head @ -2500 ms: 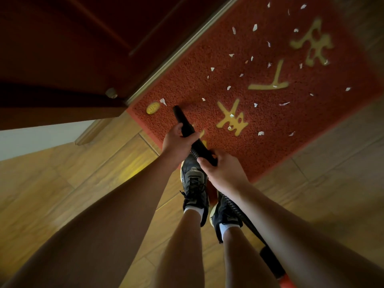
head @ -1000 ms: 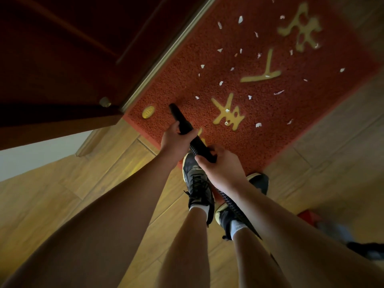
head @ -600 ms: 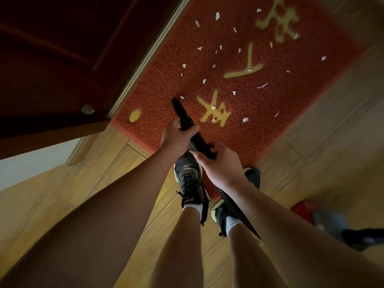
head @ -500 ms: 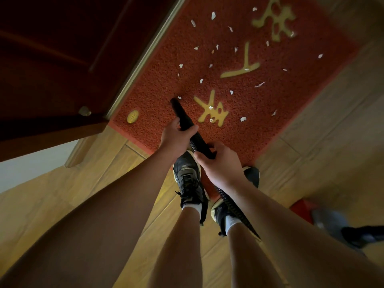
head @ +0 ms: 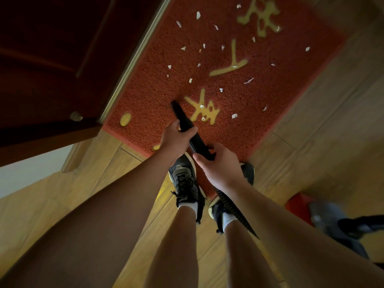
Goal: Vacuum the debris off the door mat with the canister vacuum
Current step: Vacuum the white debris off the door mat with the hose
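Note:
A red door mat with yellow characters lies in front of a dark door. Several small white scraps of debris are scattered over it. A black vacuum nozzle points down at the mat's near-left part, its tip touching the pile. My left hand grips the nozzle tube. My right hand grips it just behind, where the ribbed black hose starts. The hose runs back between my arms. The canister vacuum, red and grey, sits blurred on the floor at the right.
A dark wooden door with a metal threshold strip borders the mat's left side. My two feet in dark sneakers stand at the mat's near edge. Wood-look floor surrounds the mat.
The nozzle tip has shifted right along the mat, away from the yellow oval and toward the yellow character. The white scraps near the oval are gone. The canister has come into view at right.

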Motion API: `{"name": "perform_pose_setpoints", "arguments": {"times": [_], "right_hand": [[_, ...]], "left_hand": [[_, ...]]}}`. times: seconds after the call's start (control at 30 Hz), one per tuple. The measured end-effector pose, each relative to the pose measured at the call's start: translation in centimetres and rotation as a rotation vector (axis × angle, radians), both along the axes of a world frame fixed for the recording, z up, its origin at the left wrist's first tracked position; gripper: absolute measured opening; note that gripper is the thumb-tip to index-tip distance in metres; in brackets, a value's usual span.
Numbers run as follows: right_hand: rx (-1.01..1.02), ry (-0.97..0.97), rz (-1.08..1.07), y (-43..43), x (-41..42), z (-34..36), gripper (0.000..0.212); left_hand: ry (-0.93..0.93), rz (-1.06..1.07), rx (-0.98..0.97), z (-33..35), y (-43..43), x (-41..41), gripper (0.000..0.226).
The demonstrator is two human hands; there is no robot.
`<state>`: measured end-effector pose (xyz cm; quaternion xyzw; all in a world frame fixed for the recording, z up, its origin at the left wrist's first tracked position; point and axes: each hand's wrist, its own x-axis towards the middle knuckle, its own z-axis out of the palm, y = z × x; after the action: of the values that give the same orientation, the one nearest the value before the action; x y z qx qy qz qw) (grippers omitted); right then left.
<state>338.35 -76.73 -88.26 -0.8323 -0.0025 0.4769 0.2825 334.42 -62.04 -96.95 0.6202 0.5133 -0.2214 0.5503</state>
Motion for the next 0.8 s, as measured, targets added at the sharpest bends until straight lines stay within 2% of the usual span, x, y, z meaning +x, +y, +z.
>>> {"name": "perform_pose_setpoints", "arguments": {"times": [0.4,0.7,0.8], "right_hand": [[0.009,-0.015,-0.072,-3.5,-1.4,0.8,0.029],[0.029,-0.038,-0.079,-5.8,-1.4,0.9,0.032],[0.025,-0.04,-0.091,-6.7,-1.5,0.9,0.034]], "left_hand": [[0.001,-0.03,-0.035,1.0,-3.3,-0.1,0.056],[0.002,-0.08,-0.019,1.9,-5.4,0.3,0.046],[0.003,-0.117,-0.025,2.1,-6.0,0.6,0.054]]}}
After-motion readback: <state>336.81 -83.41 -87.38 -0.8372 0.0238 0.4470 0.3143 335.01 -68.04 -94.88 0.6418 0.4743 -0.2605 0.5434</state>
